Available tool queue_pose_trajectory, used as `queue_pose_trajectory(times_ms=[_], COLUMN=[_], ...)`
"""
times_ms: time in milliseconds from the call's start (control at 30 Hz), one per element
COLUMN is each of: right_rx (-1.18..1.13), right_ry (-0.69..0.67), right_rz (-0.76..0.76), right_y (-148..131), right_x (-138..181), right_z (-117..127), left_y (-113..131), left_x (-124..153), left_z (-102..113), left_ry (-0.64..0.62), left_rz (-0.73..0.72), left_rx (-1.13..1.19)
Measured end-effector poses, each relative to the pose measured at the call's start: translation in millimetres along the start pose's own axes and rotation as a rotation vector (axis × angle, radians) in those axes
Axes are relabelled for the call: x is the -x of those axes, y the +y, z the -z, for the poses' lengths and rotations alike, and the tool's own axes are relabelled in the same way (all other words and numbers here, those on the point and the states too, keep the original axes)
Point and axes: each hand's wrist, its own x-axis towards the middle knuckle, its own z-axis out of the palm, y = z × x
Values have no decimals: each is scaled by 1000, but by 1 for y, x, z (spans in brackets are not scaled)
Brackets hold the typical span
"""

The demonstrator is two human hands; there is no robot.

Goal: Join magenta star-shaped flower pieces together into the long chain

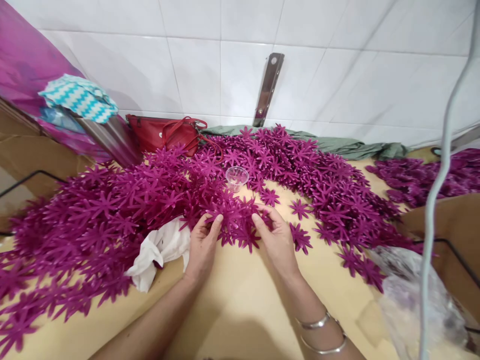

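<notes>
A big heap of purple plastic flower pieces (123, 205) spreads across the tan table (240, 300) in an arc. My left hand (202, 245) and my right hand (275, 237) meet at the near edge of the heap. Their fingertips pinch a small clump of purple flowers (236, 220) between them. My right wrist wears two silver bangles (322, 332). A small clear plastic cup (236, 177) stands just beyond the clump, among the flowers.
A white crumpled cloth (159, 250) lies left of my left hand. A red handbag (167, 132) sits against the tiled wall. A clear plastic bag (416, 295) lies at the right. A grey cable (437, 190) hangs down on the right.
</notes>
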Motion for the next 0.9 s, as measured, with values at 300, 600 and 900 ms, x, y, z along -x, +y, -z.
queue_pose_trajectory(times_ms=[300,600,900], right_rx=[-33,341,170], right_ry=[26,-12,-82], right_rz=[-63,149,73], right_y=[15,19,12], right_x=[0,-1,3], right_z=[0,-3,-1], left_y=[2,0,4], left_x=[1,3,6], left_z=[-1,-1,-4], left_ry=[30,24,-75], left_rz=[-20,-7,-10], left_rx=[27,2,-29])
